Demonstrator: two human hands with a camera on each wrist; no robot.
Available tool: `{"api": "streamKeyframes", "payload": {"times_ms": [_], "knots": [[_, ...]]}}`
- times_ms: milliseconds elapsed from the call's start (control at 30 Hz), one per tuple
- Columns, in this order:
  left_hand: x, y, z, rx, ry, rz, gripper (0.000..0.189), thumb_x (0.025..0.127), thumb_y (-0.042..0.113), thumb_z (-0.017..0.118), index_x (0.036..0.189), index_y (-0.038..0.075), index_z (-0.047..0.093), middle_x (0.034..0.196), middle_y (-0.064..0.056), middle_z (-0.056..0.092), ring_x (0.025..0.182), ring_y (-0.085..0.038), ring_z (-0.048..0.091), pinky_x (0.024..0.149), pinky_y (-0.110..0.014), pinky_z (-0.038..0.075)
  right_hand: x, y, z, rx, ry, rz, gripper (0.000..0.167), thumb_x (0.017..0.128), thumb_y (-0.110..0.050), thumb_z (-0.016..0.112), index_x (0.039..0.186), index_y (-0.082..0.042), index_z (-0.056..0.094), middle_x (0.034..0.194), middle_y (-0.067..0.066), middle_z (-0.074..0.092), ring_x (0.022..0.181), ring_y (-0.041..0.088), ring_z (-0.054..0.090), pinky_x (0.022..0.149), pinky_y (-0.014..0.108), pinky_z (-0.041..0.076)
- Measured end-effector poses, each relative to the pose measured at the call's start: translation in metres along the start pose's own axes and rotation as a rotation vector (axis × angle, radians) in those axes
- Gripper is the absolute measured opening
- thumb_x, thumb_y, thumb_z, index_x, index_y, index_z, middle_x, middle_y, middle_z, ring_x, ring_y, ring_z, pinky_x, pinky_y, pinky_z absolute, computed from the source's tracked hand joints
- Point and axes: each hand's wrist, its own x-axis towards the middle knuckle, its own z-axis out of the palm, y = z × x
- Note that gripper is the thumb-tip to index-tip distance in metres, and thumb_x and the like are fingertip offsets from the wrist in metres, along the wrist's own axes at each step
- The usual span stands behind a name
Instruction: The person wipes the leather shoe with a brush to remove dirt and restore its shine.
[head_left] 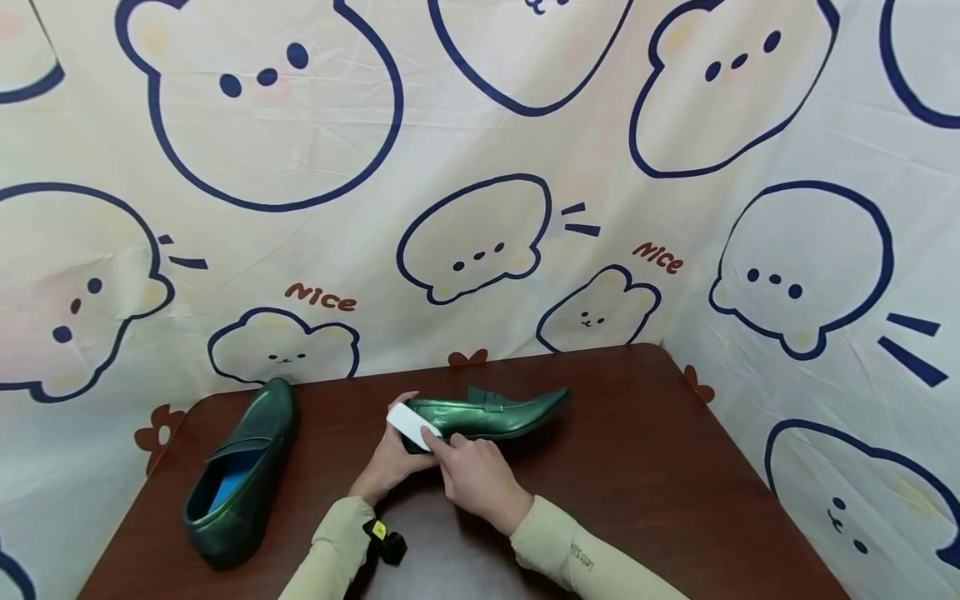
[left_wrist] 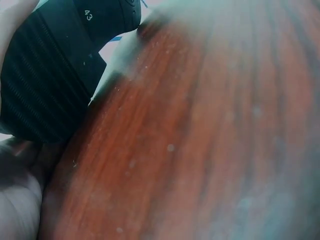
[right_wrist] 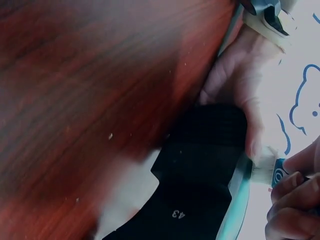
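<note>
Lower left: loose green shoe (head_left: 258, 492), upright on table (head_left: 600, 500), no hand on it; done or not, can't tell. Centre: right hand (head_left: 480, 479) pinching white block (head_left: 411, 423) at held green shoe (head_left: 495, 417)'s heel; left hand (head_left: 392, 458) fingers curled round heel. Probably mid-rub, unfinished.

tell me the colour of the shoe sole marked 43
The sole is black; it shows best in the right wrist view.

2 beige sleeves (head_left: 555, 542), 1 lettered; black wrist device (head_left: 392, 547)
</note>
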Motion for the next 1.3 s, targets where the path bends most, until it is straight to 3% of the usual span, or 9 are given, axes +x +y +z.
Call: {"api": "streamKeyframes", "payload": {"times_ms": [300,700,1033,1167,1300], "knots": [[0.004,-0.004,0.003,0.007,-0.045,0.015,0.108,0.078,0.015,0.093,0.159,0.036,0.024,0.164,-0.008,0.024,0.136,-0.033,0.041,0.111,-0.046,0.035,-0.006,0.0,0.006,-0.061,0.023,-0.01,0.056,0.091,-0.019,0.075,0.145,-0.021,0.06,0.078,0.001,0.063,0.047,0.011,0.048,0.045,0.026,0.041],[0.003,0.001,0.001,0.014,-0.02,0.029,0.11,0.076,0.013,0.093,0.159,0.035,0.024,0.161,-0.009,0.029,0.135,-0.031,0.043,0.112,-0.048,0.034,-0.003,0.001,0.003,-0.12,0.025,-0.057,0.056,0.091,-0.021,0.076,0.145,-0.022,0.061,0.08,0.001,0.065,0.049,0.012,0.052,0.045,0.026,0.044],[0.002,0.003,0.0,0.074,0.015,-0.059,0.115,0.074,0.023,0.095,0.158,0.035,0.017,0.158,-0.009,0.033,0.135,-0.032,0.043,0.111,-0.051,0.038,0.001,0.019,-0.008,-0.091,0.015,0.05,0.056,0.091,-0.019,0.076,0.145,-0.021,0.061,0.074,0.003,0.063,0.048,0.013,0.05,0.046,0.027,0.043],[0.002,0.001,0.001,0.058,0.024,-0.064,0.112,0.074,0.021,0.095,0.155,0.037,0.02,0.157,-0.007,0.034,0.133,-0.032,0.045,0.109,-0.049,0.041,-0.001,0.027,-0.011,-0.07,0.046,0.11,0.054,0.091,-0.016,0.076,0.143,-0.017,0.062,0.073,0.004,0.064,0.053,0.016,0.057,0.049,0.03,0.047],[0.0,0.001,0.0,0.064,0.034,-0.054,0.111,0.074,0.02,0.095,0.156,0.035,0.02,0.156,-0.01,0.037,0.131,-0.033,0.046,0.106,-0.048,0.043,-0.004,0.022,-0.012,-0.004,0.075,0.131,0.052,0.095,-0.015,0.073,0.145,-0.013,0.059,0.075,0.006,0.065,0.054,0.018,0.059,0.048,0.03,0.048]]}}
